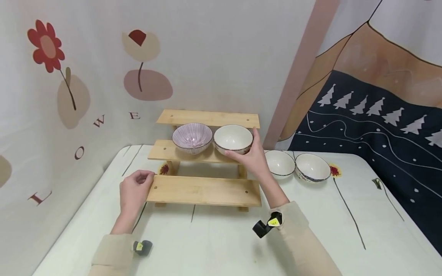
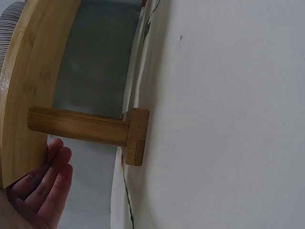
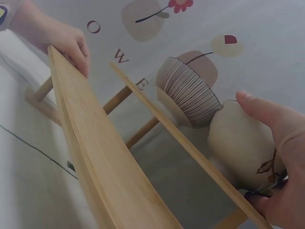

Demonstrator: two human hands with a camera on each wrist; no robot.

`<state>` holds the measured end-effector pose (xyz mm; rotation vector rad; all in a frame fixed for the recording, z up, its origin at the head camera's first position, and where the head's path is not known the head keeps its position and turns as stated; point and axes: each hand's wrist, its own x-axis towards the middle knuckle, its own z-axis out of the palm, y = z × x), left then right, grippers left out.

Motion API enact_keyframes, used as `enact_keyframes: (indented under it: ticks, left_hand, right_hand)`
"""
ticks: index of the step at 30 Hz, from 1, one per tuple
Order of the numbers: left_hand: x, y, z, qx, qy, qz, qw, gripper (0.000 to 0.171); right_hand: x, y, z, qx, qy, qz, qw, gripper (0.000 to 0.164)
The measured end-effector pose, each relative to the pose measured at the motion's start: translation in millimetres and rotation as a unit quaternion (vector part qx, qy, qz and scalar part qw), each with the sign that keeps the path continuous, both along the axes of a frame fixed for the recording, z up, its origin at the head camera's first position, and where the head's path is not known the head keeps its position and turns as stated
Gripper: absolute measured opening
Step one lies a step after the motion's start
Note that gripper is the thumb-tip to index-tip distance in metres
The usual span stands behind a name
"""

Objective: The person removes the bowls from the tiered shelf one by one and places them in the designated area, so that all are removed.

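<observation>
A three-tier bamboo shelf (image 1: 203,190) stands on the table. My left hand (image 1: 135,191) pinches the left end of its lowest board; the fingers (image 2: 56,191) reach under that board in the left wrist view. On the middle tier, my right hand (image 1: 253,155) grips a white bowl (image 1: 233,138), thumb at the front rim and fingers round its right side. A small dark plant pattern marks the outside of that bowl (image 3: 245,143) in the right wrist view. Left of it, close against its rim, sits a purple-striped bowl (image 1: 192,137) on the same tier.
Right of the shelf, two more white bowls (image 1: 279,164) with dark rims stand side by side on the table. The top board (image 1: 207,117) bears nothing. A printed curtain (image 1: 214,57) hangs behind, and a pale cloth (image 1: 207,241) covers the table.
</observation>
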<state>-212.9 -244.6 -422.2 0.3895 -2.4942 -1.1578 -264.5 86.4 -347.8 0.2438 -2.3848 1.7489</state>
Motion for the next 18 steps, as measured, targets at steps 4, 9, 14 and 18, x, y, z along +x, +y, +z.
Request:
enact_keyframes:
  ticks: [4, 9, 14, 18]
  left_hand:
    - [0.8, 0.3, -1.1, -0.002, 0.007, -0.001, 1.0000, 0.023]
    - [0.1, 1.1, -0.6, -0.001, 0.007, -0.003, 1.0000, 0.023]
    - [0.0, 1.3, 0.3, 0.000, 0.008, 0.000, 1.0000, 0.023]
    - [-0.6, 1.1, -0.5, 0.000, 0.007, 0.003, 1.0000, 0.022]
  right_hand:
    - [-0.8, -3.7, 0.5, 0.022, -0.002, -0.020, 1.000, 0.127]
    - [-3.9, -6.4, -2.1, 0.044, 0.011, -0.040, 0.998, 0.129]
    - [-5.5, -8.9, -4.3, 0.052, 0.019, -0.051, 0.997, 0.126]
    - [-4.7, -10.1, -5.1, 0.054, 0.023, -0.061, 0.996, 0.123]
